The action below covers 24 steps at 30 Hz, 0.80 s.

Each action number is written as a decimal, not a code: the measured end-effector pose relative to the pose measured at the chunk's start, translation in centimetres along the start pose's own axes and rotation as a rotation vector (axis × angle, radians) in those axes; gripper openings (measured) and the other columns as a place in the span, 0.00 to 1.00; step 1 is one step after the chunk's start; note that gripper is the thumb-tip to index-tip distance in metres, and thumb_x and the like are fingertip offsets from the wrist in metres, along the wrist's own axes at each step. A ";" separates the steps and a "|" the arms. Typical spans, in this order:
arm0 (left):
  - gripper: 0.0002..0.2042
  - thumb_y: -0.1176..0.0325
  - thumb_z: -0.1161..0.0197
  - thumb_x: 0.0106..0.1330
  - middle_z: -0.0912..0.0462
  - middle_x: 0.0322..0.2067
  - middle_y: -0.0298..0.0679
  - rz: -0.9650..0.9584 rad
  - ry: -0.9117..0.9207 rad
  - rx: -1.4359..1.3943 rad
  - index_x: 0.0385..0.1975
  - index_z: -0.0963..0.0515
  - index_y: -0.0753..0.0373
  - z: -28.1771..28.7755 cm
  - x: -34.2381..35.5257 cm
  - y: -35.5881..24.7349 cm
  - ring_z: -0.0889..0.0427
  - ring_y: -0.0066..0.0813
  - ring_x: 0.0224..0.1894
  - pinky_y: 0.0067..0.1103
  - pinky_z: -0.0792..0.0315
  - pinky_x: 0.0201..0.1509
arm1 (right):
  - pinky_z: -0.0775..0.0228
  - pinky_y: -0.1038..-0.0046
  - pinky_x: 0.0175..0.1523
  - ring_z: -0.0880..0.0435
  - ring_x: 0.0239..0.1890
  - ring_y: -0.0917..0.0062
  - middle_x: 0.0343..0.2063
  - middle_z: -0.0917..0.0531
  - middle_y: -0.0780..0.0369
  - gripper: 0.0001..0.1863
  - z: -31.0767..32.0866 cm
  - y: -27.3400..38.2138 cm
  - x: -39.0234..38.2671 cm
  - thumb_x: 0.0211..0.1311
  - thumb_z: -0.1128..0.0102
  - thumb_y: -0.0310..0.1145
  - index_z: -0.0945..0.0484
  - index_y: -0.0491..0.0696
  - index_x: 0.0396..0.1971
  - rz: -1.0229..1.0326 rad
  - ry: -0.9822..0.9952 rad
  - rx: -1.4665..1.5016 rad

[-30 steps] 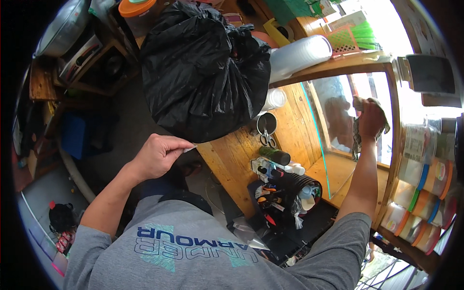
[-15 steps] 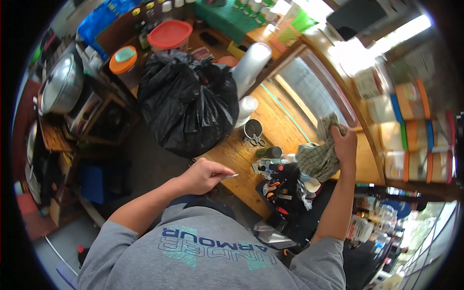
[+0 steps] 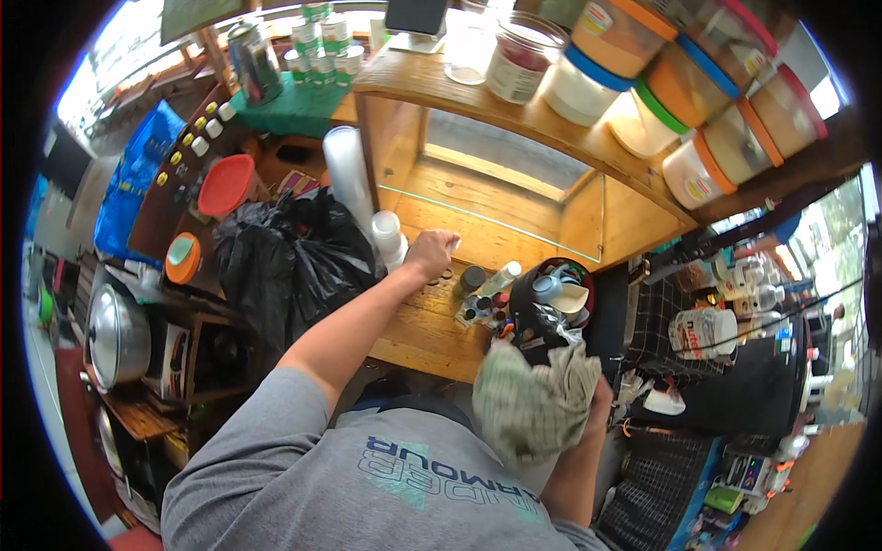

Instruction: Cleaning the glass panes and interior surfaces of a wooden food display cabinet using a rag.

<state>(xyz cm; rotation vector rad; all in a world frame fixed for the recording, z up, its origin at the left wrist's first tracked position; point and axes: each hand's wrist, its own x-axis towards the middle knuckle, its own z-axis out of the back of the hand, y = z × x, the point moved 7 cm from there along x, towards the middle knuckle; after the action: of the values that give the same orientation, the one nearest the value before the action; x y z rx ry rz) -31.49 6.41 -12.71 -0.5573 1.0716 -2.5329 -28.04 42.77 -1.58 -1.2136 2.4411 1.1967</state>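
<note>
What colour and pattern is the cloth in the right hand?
The cloth is greyish green with a faint check, best seen in the head view.

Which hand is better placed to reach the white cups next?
Probably the left hand: it is close beside the white cups, though seemingly pinching a small white piece. The right hand is farther away and holds the checked cloth.

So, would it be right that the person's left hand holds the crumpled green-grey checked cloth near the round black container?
Not quite: the head view shows the right hand holding the crumpled green-grey checked cloth, near the round black container.
</note>
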 end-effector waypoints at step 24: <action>0.17 0.72 0.33 0.55 0.21 0.46 0.44 -0.357 0.729 0.800 0.46 0.22 0.58 -4.1 -3.5 3.2 0.21 0.45 0.53 0.34 0.24 0.53 | 0.21 0.68 0.49 0.14 0.40 0.69 0.38 0.14 0.56 0.20 6.5 -9.4 -8.0 0.69 0.52 0.42 0.19 0.42 0.45 0.181 -0.388 0.051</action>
<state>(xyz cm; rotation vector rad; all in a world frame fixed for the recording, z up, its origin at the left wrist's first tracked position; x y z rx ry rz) -29.88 8.34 -18.45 0.4657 0.0152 -3.2395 -17.18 48.97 -7.74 -0.6785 2.3032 1.2668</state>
